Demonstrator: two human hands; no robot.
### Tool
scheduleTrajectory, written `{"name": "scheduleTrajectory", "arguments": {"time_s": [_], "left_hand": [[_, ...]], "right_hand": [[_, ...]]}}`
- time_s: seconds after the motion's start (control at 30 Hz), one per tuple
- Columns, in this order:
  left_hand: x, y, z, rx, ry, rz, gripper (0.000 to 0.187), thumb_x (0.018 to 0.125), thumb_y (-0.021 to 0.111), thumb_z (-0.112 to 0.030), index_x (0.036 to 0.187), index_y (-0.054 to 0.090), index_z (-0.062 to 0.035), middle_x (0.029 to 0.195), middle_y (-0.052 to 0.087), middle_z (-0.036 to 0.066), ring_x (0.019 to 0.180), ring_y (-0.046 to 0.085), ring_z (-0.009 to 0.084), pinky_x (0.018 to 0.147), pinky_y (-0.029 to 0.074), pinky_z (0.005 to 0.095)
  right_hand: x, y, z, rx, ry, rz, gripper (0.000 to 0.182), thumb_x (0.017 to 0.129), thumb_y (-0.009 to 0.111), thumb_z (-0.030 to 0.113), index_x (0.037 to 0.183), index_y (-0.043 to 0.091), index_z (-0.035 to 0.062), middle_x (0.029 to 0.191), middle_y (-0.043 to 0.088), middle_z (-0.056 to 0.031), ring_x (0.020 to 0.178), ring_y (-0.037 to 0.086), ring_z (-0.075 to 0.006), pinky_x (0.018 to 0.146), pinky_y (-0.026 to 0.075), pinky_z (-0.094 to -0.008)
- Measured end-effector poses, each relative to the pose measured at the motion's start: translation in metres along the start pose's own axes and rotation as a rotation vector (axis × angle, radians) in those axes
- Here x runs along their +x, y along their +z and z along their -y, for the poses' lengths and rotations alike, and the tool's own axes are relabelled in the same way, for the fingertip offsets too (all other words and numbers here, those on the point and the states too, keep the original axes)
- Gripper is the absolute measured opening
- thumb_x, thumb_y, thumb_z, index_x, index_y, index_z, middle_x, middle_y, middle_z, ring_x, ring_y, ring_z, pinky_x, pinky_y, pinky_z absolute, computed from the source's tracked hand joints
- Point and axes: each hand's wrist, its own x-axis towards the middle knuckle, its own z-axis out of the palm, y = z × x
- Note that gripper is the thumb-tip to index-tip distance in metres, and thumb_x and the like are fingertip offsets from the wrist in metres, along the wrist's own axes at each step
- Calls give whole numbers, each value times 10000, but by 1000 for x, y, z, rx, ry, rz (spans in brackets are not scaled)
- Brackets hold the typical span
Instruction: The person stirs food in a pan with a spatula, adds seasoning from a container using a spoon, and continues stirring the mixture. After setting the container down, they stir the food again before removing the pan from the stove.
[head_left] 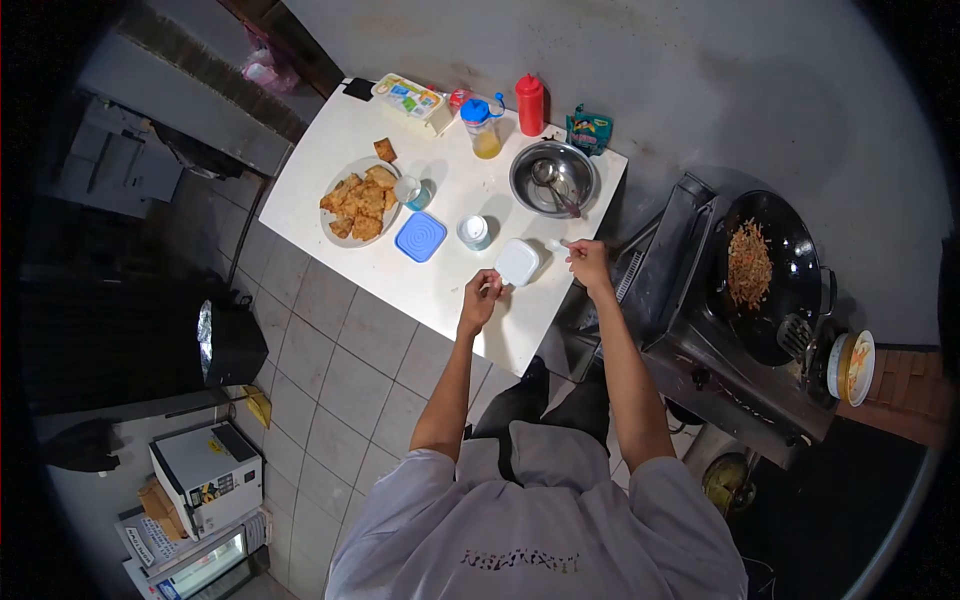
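Note:
My left hand (483,290) is at the table's front edge with its fingers closed at the lower left side of a white-lidded square container (517,262). My right hand (587,262) is pinched on a small white spoon (557,245), just right of that container. A small jar with white contents (474,232) stands to the left, beside a blue square lid (420,237). Behind my right hand is a steel bowl (553,179) with a ladle (545,173) in it.
The white table (310,180) also bears a plate of fried food (360,203), a glass (412,192), a blue-capped bottle (482,130), a red bottle (530,105) and a plastic tub (410,103). To the right, a wok (775,330) with food sits on a stove (700,350).

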Motion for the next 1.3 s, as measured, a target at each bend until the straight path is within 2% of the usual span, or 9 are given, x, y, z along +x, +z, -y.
{"name": "scheduleTrajectory", "arguments": {"time_s": [0.13,0.23,0.33,0.53,0.8,1.0,1.13,1.23,1.3], "left_hand": [[1,-2,-1,-1,-3,19,130,950,540,-110,1034,544,-11,890,562,35,775,576,108,710,480,251],[3,-3,-3,-1,-27,16,127,948,541,-97,1035,543,-4,880,560,33,776,575,105,719,481,251],[4,-5,-5,34,-8,23,126,941,547,-78,1037,540,4,906,567,40,786,581,106,728,483,252],[7,-12,-10,51,0,-19,239,902,600,-68,1122,540,4,1013,592,86,807,598,132,718,508,264],[-18,14,-83,170,89,-210,290,902,622,-138,1145,510,-26,889,506,44,662,549,103,491,461,221],[-27,122,-197,-134,163,162,211,973,515,-206,1091,540,-32,842,526,19,578,475,56,449,395,213],[-9,195,-238,85,326,365,296,974,518,-282,1111,576,-26,875,564,13,710,486,72,612,420,227],[-2,240,-253,215,338,355,356,960,539,-315,1061,600,21,833,606,32,721,512,77,645,427,232],[3,260,-250,307,255,350,353,944,566,-296,975,626,50,711,617,48,657,536,87,626,442,253]], "right_hand": [[2,4,0,-12,-4,33,108,780,633,6,881,667,-8,748,668,-148,586,639,-235,530,472,-327],[-2,19,5,-407,-520,-144,137,758,596,-24,860,673,25,863,668,-196,795,633,-413,712,507,-437],[-5,34,35,-629,-239,42,130,784,615,22,878,702,42,843,669,-183,874,635,-366,786,501,-431],[-10,29,56,-763,-366,117,202,807,604,39,1003,640,5,991,593,-223,945,590,-399,804,479,-452],[-185,-132,147,-398,-328,184,237,861,627,139,1068,632,25,986,646,-169,900,626,-294,839,475,-382],[-280,-342,98,-868,-35,-922,202,828,573,10,1026,609,1,955,627,-177,875,608,-338,741,473,-420],[-270,-471,-80,-1197,-55,-814,300,842,577,81,1135,545,29,1132,572,-177,1068,507,-389,845,435,-471],[-244,-464,-92,-1308,337,-537,258,879,521,97,1128,557,44,1135,567,-168,1051,501,-402,850,404,-543],[-239,-456,-107,-1437,-90,-824,255,891,536,129,1133,555,51,1110,576,-158,1031,525,-355,783,407,-594]]}}
